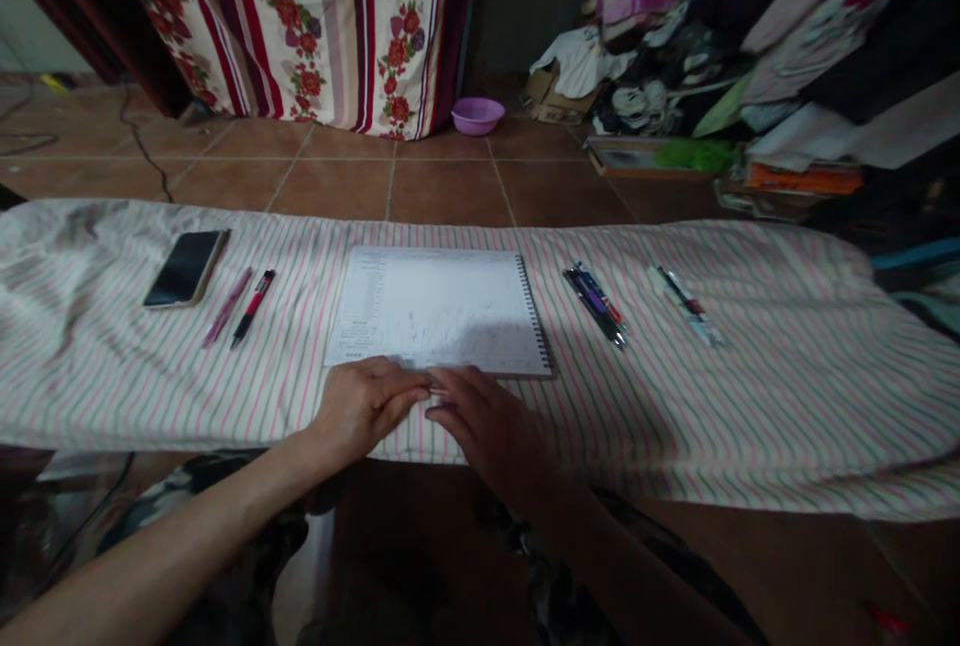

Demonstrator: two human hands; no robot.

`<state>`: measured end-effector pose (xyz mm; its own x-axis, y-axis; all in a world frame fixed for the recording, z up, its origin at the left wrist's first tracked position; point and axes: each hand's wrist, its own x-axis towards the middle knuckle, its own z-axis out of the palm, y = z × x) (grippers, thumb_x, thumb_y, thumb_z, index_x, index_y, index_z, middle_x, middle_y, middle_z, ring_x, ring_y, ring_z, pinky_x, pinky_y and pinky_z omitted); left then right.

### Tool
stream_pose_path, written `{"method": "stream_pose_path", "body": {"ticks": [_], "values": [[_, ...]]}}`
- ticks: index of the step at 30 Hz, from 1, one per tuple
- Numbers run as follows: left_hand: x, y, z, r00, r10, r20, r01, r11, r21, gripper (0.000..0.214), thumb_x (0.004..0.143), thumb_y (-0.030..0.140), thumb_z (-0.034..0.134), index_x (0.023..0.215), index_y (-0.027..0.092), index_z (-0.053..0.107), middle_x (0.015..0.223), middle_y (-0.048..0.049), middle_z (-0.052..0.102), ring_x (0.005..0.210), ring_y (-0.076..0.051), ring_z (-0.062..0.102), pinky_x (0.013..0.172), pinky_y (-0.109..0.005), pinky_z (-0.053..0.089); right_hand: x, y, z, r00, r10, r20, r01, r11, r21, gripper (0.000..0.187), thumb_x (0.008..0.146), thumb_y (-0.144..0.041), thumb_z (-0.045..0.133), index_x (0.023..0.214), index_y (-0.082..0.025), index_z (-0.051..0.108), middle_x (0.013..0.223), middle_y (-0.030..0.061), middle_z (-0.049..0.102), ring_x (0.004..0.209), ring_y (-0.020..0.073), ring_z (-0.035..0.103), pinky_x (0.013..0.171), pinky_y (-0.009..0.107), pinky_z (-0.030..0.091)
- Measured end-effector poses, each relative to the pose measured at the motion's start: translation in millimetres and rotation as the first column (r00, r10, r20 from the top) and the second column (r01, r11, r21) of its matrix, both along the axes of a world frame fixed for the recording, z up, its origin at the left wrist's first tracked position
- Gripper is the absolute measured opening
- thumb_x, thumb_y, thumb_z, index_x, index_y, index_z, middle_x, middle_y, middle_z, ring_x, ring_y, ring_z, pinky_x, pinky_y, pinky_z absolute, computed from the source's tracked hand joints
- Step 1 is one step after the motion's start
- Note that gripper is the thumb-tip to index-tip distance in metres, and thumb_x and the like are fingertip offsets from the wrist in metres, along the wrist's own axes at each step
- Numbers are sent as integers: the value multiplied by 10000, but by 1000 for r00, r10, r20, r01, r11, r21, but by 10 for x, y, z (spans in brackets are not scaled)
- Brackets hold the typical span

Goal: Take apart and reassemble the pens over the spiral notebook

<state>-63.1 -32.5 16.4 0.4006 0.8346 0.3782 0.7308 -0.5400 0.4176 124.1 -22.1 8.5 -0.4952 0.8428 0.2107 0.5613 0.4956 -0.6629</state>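
Observation:
A spiral-bound notebook (450, 301) lies on the striped cloth, its wire binding toward the right. At its near edge my left hand (367, 401) and my right hand (491, 421) meet, fingertips almost touching. The fingers of both are closed in a pinch. Something small and pale seems to show between them, too small to name. Left of the notebook lie a red and black pen (253, 309), a pinkish pen (227, 308) and a dark-screened phone (186, 269). To the right rest a bunch of dark pens (595, 303) and a group of lighter pens (686, 305).
The striped cloth (787, 376) covers a long, low surface in front of my knees. Beyond it, on the tiled floor (435, 176), stand a purple basin (478, 115) and a cardboard box (559, 96). Piled clothes (675, 1) fill the back right; a floral curtain (337, 26) hangs behind.

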Motion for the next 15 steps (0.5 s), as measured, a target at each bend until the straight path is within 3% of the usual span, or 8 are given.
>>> {"method": "stream_pose_path", "body": {"ticks": [3,8,10,12,14,15], "values": [[31,15,-2,995,50,85,-40,992,-119,295,888,381,457,928,211,695,695,-14,690,631,-127,640,558,-209,473,28,9,-55,995,36,95,-59,967,246,245,921,-265,410,1059,-169,587,936,110,658,855,188,628,749,296,514],[19,-14,37,1000,-3,24,5,997,-82,363,886,462,407,943,175,621,766,-30,702,685,-147,657,599,-230,486,49,-46,-11,998,60,26,-65,965,254,264,923,-257,405,986,-152,639,846,90,668,746,162,630,668,257,509],[-10,-44,40,999,-27,-17,26,999,-38,337,890,457,404,924,163,565,719,-20,672,635,-138,635,560,-224,463,40,-84,39,998,53,-18,-50,991,127,262,911,-257,427,955,-151,663,834,85,673,678,145,623,613,244,494],[-38,-82,39,996,-58,-62,58,998,3,278,896,426,418,893,167,519,676,-1,633,590,-125,600,528,-215,429,20,-122,84,996,23,-86,-30,996,-80,235,880,-244,469,924,-151,680,803,70,674,591,117,600,552,221,468],[-56,-123,43,989,-107,-97,112,993,40,238,902,397,425,865,171,491,642,12,596,554,-115,559,505,-211,396,-6,-156,121,988,-21,-156,-31,946,-321,205,837,-223,502,857,-145,690,698,40,653,506,95,561,497,204,431],[-62,-141,51,984,-137,-111,143,989,48,227,904,384,425,848,172,483,632,15,583,543,-112,540,498,-211,383,-19,-170,135,982,-51,-180,-35,894,-446,198,819,-220,507,800,-142,688,615,18,622,468,88,537,474,200,410]]}}
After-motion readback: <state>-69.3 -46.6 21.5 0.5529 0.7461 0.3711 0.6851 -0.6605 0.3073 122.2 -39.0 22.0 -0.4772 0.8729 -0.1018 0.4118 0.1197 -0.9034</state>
